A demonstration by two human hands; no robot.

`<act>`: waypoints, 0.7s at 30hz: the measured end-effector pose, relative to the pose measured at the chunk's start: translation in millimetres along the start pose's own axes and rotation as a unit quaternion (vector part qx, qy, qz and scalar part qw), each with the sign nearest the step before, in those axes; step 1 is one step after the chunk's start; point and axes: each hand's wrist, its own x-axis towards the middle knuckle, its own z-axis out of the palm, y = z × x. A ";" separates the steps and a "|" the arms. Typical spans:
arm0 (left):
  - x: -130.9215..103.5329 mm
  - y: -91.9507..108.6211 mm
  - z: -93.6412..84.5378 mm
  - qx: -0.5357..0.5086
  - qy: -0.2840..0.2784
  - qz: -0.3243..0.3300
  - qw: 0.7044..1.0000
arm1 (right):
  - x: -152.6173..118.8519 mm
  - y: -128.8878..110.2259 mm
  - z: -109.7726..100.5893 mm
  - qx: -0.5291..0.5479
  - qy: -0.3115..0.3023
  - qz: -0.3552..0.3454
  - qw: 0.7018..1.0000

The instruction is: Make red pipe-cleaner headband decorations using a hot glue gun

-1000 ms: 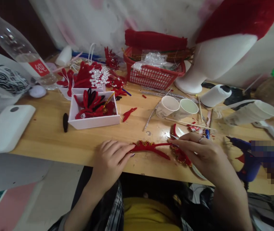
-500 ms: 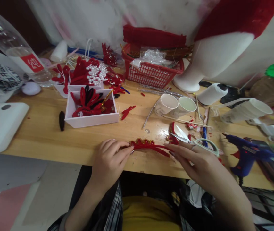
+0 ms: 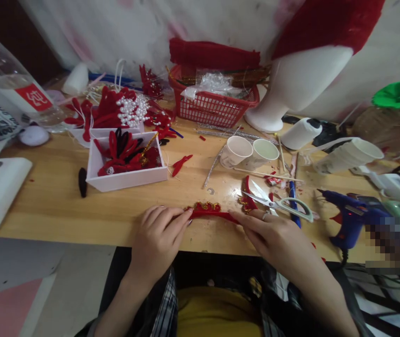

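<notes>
A red fuzzy strip with looped gold trim (image 3: 209, 212) stretches between my two hands near the table's front edge. My left hand (image 3: 159, 234) pinches its left end between thumb and fingers. At the other end, my right hand (image 3: 273, 234) has its fingers closed on the strip, with a ring on one finger. Just beyond my right hand lie open scissors (image 3: 273, 203) with pale green handles, their blades over another red piece with gold trim (image 3: 250, 187).
A white box (image 3: 127, 180) of red and black fuzzy pieces stands left of centre. Behind are a red basket (image 3: 210, 107), two paper cups (image 3: 238, 152) and a white mannequin head (image 3: 291, 89). A blue glue gun (image 3: 349, 217) lies right; a bottle (image 3: 27, 96) stands left.
My right hand has moved left along the strip, and the strip's loose lower end no longer shows separately. The whole view has shifted slightly.
</notes>
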 end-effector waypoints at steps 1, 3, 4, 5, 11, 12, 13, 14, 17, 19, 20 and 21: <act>0.3 0.2 -0.6 0.005 0.002 -0.003 1.000 | 0.5 0.4 -0.7 -0.002 0.005 -0.001 1.000; 2.4 1.5 -2.3 0.013 0.012 -0.016 1.000 | 1.8 1.3 -2.7 -0.002 0.015 -0.001 1.000; 4.3 2.8 -3.1 0.014 0.020 -0.021 0.999 | 2.5 1.6 -4.0 -0.001 0.023 0.000 1.000; 6.7 4.6 -3.5 0.013 0.028 -0.022 0.999 | 3.2 1.9 -5.2 0.000 0.031 0.003 1.000; 21.4 15.9 3.8 -0.003 -0.002 0.004 1.000 | 3.6 4.1 -5.4 0.006 0.053 0.013 0.999; 21.8 15.8 5.0 -0.003 -0.009 0.002 1.000 | 2.4 5.2 -3.8 0.016 0.050 0.019 0.998; 21.2 14.7 5.5 -0.003 -0.013 0.001 1.000 | 0.9 6.4 -2.1 0.032 0.049 0.023 0.998; 19.8 12.7 5.3 -0.001 -0.015 -0.002 1.000 | -0.7 7.7 -0.5 0.052 0.051 0.025 0.997; 13.4 3.6 1.0 0.005 -0.014 -0.013 1.000 | -5.1 10.5 1.8 0.111 0.068 0.020 0.991; 9.6 -1.7 -2.5 0.008 -0.010 -0.020 1.000 | -6.4 10.9 0.9 0.134 0.087 0.013 0.987; 8.3 -3.3 -3.8 0.008 -0.010 -0.022 1.000 | -6.5 10.6 0.0 0.139 0.093 0.013 0.986; 7.5 -4.2 -4.5 0.006 -0.009 -0.022 1.000 | -6.5 10.4 -0.8 0.141 0.098 0.013 0.985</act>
